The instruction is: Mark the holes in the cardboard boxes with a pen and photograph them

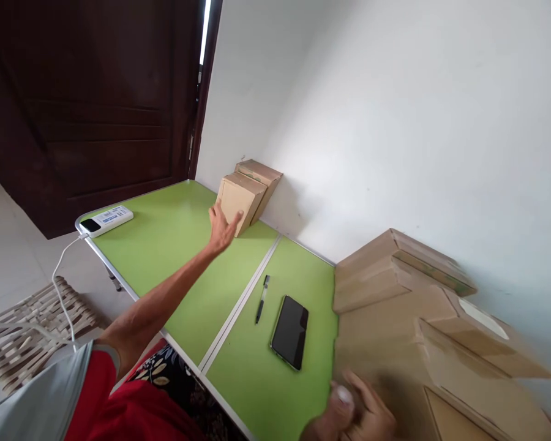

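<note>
My left hand [223, 228] reaches over the far part of the green table, fingers and thumb spread against the near face of a small cardboard box [241, 197]. That box stands against a second small cardboard box [269, 177] beside the wall. Down at the bottom edge, my right hand [360, 413] is partly cut off and smeared by motion. Its fingers look bent toward the thumb, beside a stack of larger cardboard boxes [371, 331]; whether anything is between them cannot be made out.
On the green table [165, 226] lie a black phone [290, 332], a pen [262, 299] and a white device [108, 220] with a cable [57, 269] hanging off the edge. A woven stool [25, 331] stands at left. A dark door [101, 104] and white wall [395, 122] border the table.
</note>
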`<state>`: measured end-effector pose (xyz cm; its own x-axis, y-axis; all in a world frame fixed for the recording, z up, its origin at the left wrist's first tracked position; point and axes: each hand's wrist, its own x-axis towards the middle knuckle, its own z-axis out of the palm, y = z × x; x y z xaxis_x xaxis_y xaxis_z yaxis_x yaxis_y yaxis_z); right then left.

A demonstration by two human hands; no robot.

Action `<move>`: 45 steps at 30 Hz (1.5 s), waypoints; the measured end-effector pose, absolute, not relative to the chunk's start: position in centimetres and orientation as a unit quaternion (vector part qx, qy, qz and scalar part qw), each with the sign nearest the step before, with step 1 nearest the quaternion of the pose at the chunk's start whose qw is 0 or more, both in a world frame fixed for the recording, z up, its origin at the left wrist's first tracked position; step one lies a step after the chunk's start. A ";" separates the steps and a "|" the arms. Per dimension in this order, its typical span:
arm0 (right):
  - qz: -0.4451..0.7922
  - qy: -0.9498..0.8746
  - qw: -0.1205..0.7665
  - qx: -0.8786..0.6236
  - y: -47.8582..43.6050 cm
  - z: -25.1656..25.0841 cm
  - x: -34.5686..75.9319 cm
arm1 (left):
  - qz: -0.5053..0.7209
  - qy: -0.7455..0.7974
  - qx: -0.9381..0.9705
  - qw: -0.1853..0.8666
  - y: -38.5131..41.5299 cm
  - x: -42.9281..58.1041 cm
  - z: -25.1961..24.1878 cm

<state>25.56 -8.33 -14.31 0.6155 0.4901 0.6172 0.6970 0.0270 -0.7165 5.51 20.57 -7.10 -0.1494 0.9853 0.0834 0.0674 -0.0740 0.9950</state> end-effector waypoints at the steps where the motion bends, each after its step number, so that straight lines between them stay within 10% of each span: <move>1: -0.081 -0.441 0.565 -0.693 -7.2 -14.4 24.2 | 0.553 0.548 0.492 0.389 22.7 4.6 -6.4; 11: 0.201 -0.478 0.537 -0.666 2.5 -14.1 19.4 | 0.510 0.589 0.514 0.358 34.8 2.2 -5.2; 22: 0.425 -0.415 0.557 -0.580 19.3 -13.1 18.3 | 0.517 0.512 0.578 0.370 26.3 -0.2 -9.6; 45: 0.394 -0.429 0.583 -0.567 25.1 -11.2 21.2 | 0.524 0.538 0.553 0.362 23.4 1.2 -11.8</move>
<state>21.22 25.09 -11.23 0.3227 0.9450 0.0535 0.0274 0.0471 -0.9985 1.21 23.40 -11.80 -0.1280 0.9735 0.1894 0.2162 -0.1590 0.9633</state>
